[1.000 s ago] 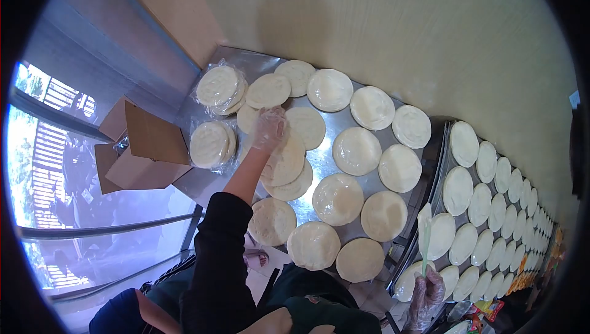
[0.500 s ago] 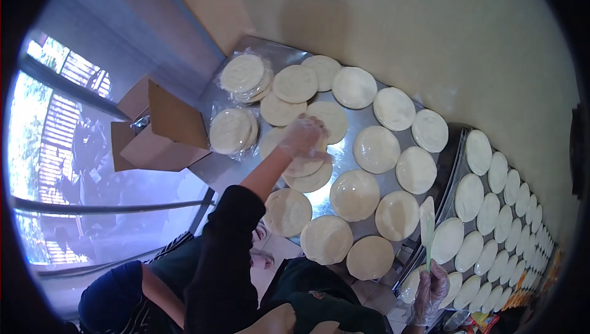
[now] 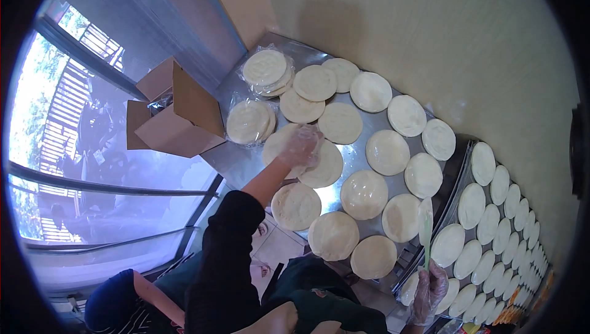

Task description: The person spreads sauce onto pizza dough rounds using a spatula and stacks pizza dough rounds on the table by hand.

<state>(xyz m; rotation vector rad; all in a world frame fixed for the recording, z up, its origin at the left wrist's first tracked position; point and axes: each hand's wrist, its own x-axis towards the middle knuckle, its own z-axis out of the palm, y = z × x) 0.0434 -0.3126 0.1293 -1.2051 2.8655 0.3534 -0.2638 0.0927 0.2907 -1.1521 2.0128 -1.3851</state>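
Note:
My left hand (image 3: 302, 145), in a clear glove, is closed on the edge of a pale dough round (image 3: 281, 142) in the left part of the metal table, where rounds overlap. Just right of the fingers lies another round (image 3: 326, 168). Low on the right, my gloved right hand (image 3: 431, 288) grips the green handle of a spatula (image 3: 425, 223). The spatula stands upright in front of the gap between the table and the trays, its pale blade smeared with something white. Several rounds near it look glossy on top, such as one round (image 3: 364, 194).
Two plastic-wrapped stacks of rounds (image 3: 264, 68) (image 3: 247, 122) sit at the table's left, beside an open cardboard box (image 3: 196, 113). Trays (image 3: 458, 202) at right carry rows of coated rounds. A co-worker with a blue cap (image 3: 110, 300) is at lower left, near the windows.
My left hand has come down from the upper rounds and drawn a round leftward, baring the one beneath. My right hand still holds the spatula. The view has shifted, so the table sits further right.

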